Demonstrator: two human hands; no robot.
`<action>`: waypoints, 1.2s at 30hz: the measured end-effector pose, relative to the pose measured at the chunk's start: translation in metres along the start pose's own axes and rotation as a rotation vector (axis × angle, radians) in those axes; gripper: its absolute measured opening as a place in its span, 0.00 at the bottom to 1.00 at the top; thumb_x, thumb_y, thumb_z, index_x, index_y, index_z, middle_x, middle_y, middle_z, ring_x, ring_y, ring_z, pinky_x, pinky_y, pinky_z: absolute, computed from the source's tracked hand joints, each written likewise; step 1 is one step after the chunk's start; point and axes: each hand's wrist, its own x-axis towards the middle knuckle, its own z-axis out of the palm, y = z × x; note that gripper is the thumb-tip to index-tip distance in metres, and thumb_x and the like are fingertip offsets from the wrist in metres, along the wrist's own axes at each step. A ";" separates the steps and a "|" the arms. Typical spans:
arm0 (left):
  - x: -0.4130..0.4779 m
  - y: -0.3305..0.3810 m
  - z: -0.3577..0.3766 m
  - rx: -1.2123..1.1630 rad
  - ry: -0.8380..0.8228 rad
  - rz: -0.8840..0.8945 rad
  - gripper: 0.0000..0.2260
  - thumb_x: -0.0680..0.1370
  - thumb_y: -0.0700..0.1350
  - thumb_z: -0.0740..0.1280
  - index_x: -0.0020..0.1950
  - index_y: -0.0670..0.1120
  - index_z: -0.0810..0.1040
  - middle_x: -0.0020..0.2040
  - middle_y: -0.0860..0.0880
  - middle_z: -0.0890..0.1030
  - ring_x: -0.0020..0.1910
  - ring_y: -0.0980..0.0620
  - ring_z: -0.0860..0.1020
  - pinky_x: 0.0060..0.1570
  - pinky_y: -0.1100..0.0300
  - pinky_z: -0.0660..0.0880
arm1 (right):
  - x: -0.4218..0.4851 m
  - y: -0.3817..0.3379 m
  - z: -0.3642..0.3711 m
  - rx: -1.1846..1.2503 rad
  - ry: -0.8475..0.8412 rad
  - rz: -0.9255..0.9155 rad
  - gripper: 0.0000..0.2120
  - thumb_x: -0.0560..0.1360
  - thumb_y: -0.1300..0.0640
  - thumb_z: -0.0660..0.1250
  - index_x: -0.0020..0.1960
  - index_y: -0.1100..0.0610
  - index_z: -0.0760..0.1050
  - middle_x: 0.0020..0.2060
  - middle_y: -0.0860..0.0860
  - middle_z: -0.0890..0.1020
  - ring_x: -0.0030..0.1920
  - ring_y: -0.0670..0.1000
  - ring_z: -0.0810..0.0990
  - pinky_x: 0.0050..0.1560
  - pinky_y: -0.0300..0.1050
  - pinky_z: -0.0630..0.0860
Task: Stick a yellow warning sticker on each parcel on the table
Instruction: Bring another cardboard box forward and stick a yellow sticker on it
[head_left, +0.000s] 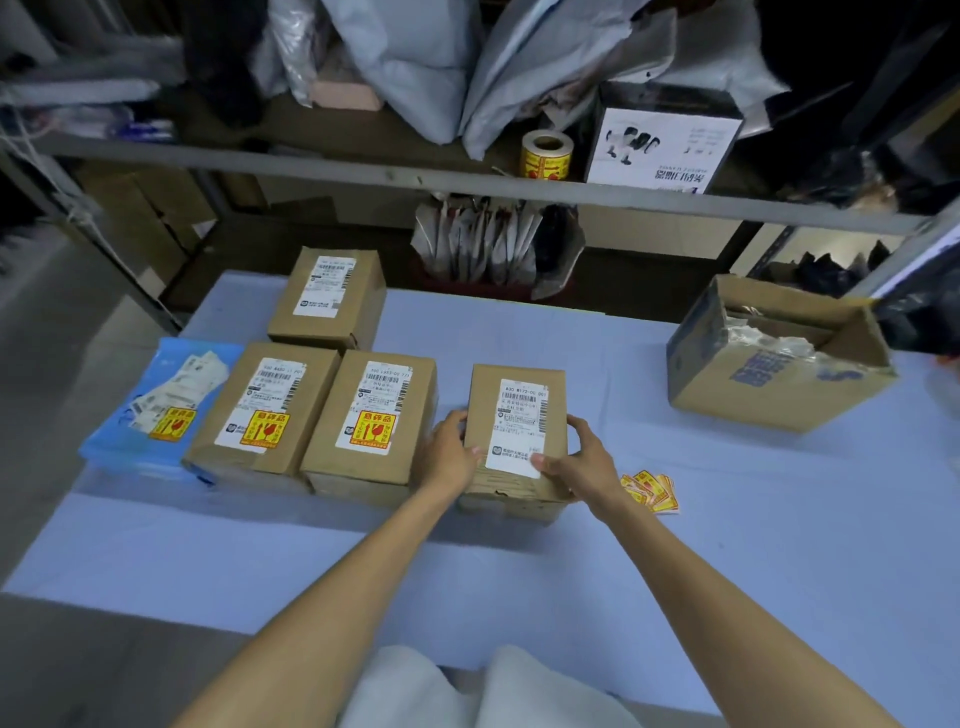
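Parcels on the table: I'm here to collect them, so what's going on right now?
A person grips one cardboard parcel with the left hand and right hand at its sides. It carries only a white shipping label, no yellow sticker yet. The blue mailer bag and two boxes to its left already have theirs; the box at the back does not. A small pile of loose yellow stickers lies on the table beside the right hand.
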 end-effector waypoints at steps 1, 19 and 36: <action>0.000 0.000 -0.001 -0.008 -0.009 0.004 0.21 0.74 0.39 0.70 0.65 0.53 0.72 0.61 0.52 0.80 0.57 0.48 0.79 0.60 0.47 0.75 | -0.001 0.001 0.001 0.004 0.004 0.000 0.37 0.64 0.51 0.77 0.68 0.38 0.63 0.57 0.50 0.82 0.54 0.56 0.82 0.53 0.61 0.80; -0.012 -0.006 0.000 -0.075 0.001 0.014 0.22 0.74 0.37 0.69 0.67 0.50 0.72 0.62 0.51 0.79 0.57 0.50 0.79 0.57 0.57 0.72 | -0.011 0.008 0.005 0.017 -0.003 -0.026 0.41 0.69 0.52 0.75 0.75 0.41 0.58 0.64 0.53 0.78 0.59 0.57 0.80 0.59 0.60 0.77; -0.018 -0.011 0.002 -0.110 0.011 0.009 0.24 0.75 0.41 0.70 0.69 0.56 0.71 0.61 0.55 0.80 0.58 0.52 0.79 0.61 0.49 0.75 | -0.016 0.016 -0.001 0.055 -0.004 -0.102 0.37 0.71 0.51 0.74 0.75 0.46 0.61 0.51 0.53 0.82 0.49 0.53 0.83 0.54 0.56 0.81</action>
